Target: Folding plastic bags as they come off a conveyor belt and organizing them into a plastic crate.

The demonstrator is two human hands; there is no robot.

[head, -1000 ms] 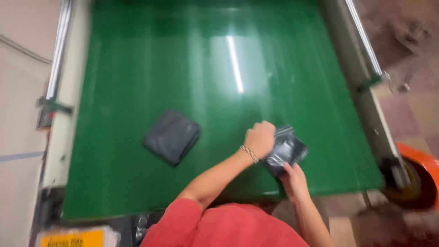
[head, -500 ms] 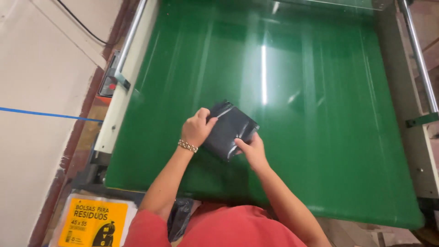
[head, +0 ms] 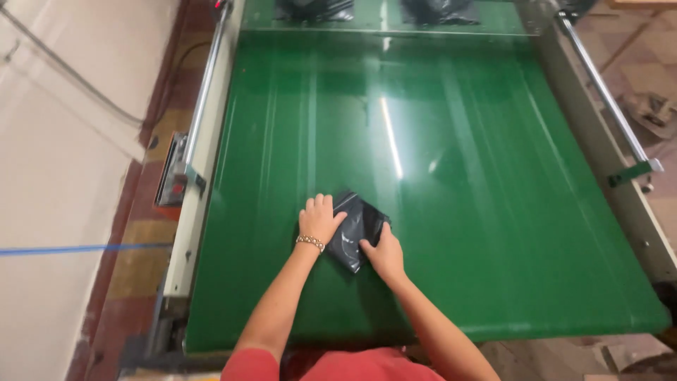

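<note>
The head camera looks straight down at a wide, shiny green conveyor belt (head: 458, 212) with pale metal rails along its left and right edges.

A small, flat, folded black plastic bag (head: 355, 227) lies on the belt. It sits near the front edge of the belt, a bit left of the middle, and it is turned so that one corner points toward the person. It looks glossy and a little crinkled.

The left hand (head: 319, 221) lies flat on the left side of the bag. Its fingers are spread out and point away from the person. It presses down on the bag and does not wrap around it. A thin bead bracelet (head: 309, 242) goes around the left wrist.

The right hand (head: 384, 255) rests on the near right edge of the bag. Its fingers touch the bag and are bent a little. I cannot tell if they pinch the edge or only push on it.

Both bare arms reach out from the front edge of the belt. A red shirt (head: 352, 365) shows at the bottom of the view.

At the far edge of the belt, two more dark plastic bundles (head: 314, 8) lie behind a see-through strip, well apart from the hands.

A grey control box with a red button (head: 175, 180) sits on the left rail. A thin blue line (head: 70, 249) crosses the pale floor to the left of the belt.
</note>
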